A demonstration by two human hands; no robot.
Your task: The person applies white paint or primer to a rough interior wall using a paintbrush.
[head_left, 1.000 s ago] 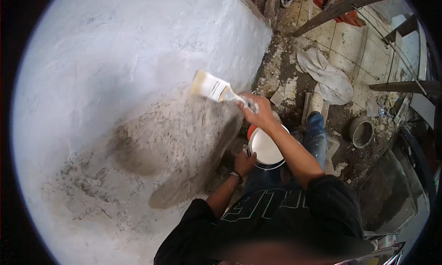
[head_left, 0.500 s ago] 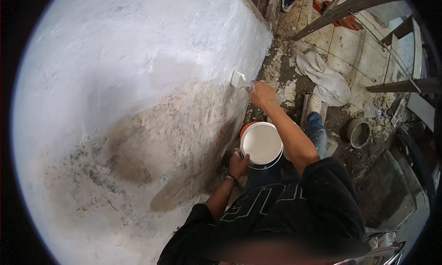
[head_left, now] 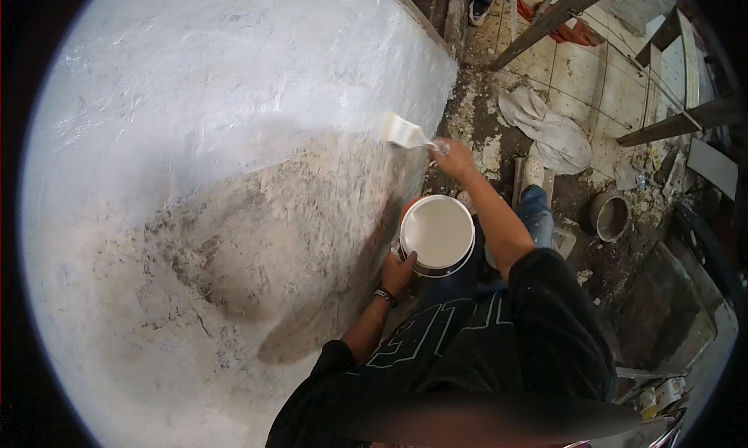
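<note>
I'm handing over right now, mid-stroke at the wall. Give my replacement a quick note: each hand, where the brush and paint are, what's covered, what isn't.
Right hand: shut on the paintbrush, bristles against the wall near its right edge.
Left hand: grips the rim of the white paint bucket, held by the wall; the paint level looks high.
Done: upper part of the wall looks white and wet.
Left: the lower part is patchy grey-brown and bare.
Underfoot: rubble, a crumpled cloth and a small empty pot on the floor to the right.
</note>
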